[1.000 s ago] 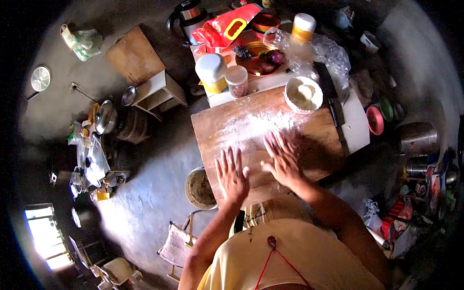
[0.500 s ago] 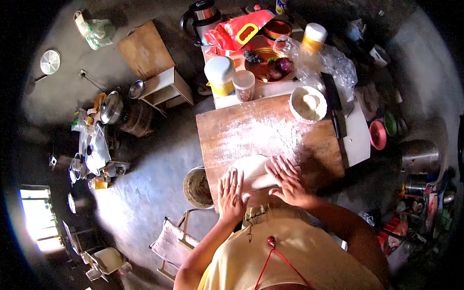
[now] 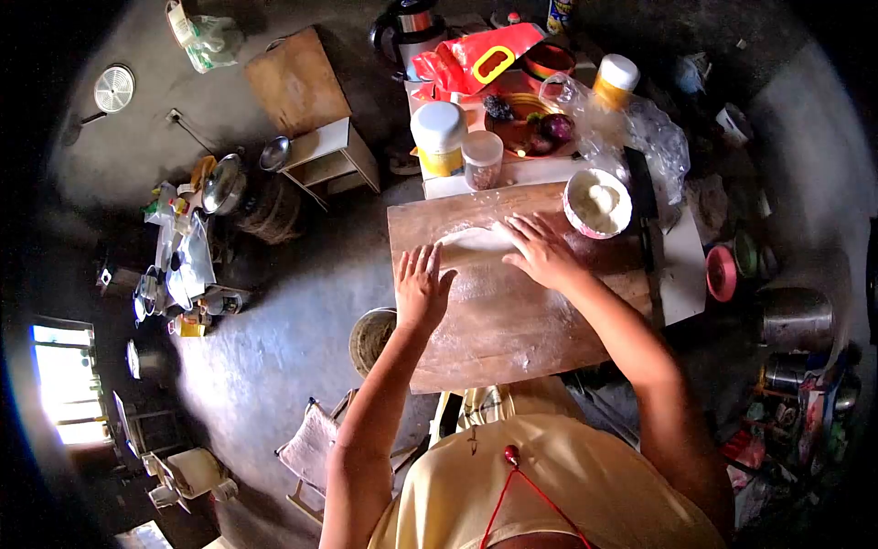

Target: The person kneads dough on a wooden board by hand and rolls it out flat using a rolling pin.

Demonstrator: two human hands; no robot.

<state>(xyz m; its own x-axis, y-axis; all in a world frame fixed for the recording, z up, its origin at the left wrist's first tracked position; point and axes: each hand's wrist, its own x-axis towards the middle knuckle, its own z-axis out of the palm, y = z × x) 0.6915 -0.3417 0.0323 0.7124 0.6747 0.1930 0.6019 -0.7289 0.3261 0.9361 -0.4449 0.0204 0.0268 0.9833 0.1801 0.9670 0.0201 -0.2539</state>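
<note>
A pale roll of dough (image 3: 476, 242) lies across the far half of a floured wooden board (image 3: 512, 320). Flat at its left end, my left hand (image 3: 423, 291) has its fingers stretched forward and the thumb apart. Over the right end rests my right hand (image 3: 541, 251), palm down with fingers extended. Whether a rolling pin lies inside the dough is hidden. Just beyond my right hand, a white bowl (image 3: 598, 205) of flour with a pale lump in it stands at the board's far right corner.
Behind the board stand a white-lidded jar (image 3: 439, 137), a small clear tub (image 3: 482, 161), a plate of vegetables (image 3: 521, 110) and a red bag (image 3: 476, 59). A cleaver (image 3: 644, 201) lies along the right side. Below the board's left edge is a bucket (image 3: 370, 343).
Both hands have pushed forward, away from my body, and the dough has rolled with them to the far part of the board. Bare floured wood now shows nearer me.
</note>
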